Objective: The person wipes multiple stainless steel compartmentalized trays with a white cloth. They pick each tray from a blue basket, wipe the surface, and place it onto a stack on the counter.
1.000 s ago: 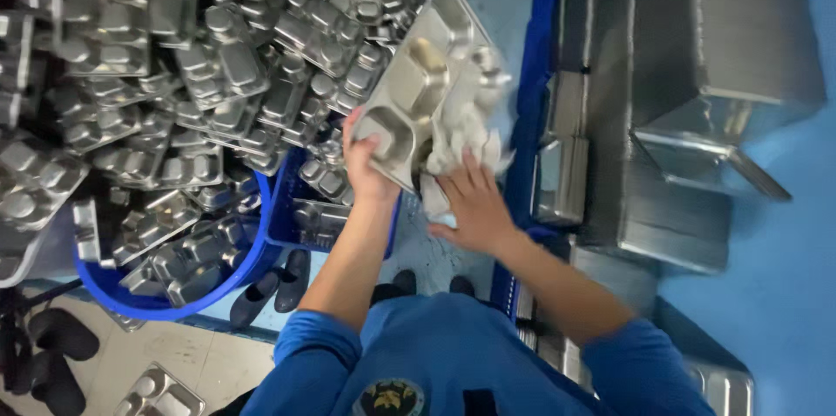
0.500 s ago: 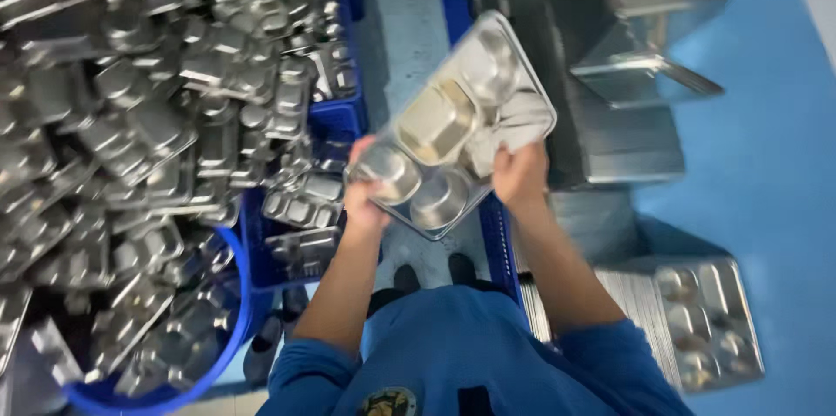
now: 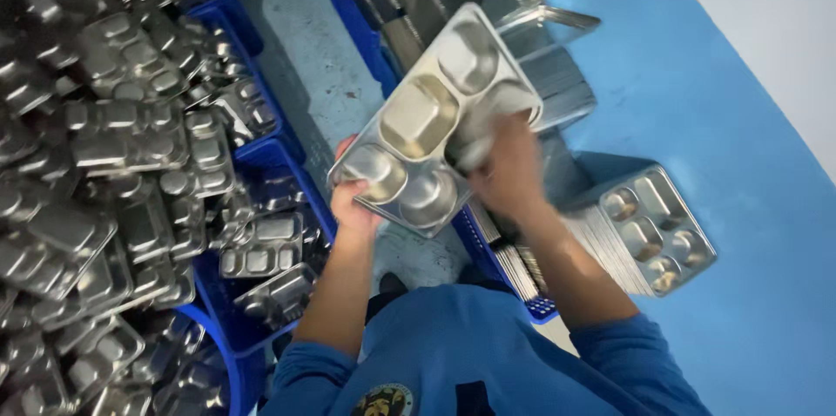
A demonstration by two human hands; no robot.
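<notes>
Steel compartment tray (image 3: 435, 120), shiny, held in both hands.

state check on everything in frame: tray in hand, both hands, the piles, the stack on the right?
Steel compartment tray: held up, tilted, cavities facing the camera, empty.
Left hand: gripping the tray's lower corner.
Right hand: on the tray's right side, blurred, seems to press a pale cloth.
Loose trays in blue crates: jumbled heap.
Stacked trays: neat pile, tilted, top one empty.
</notes>
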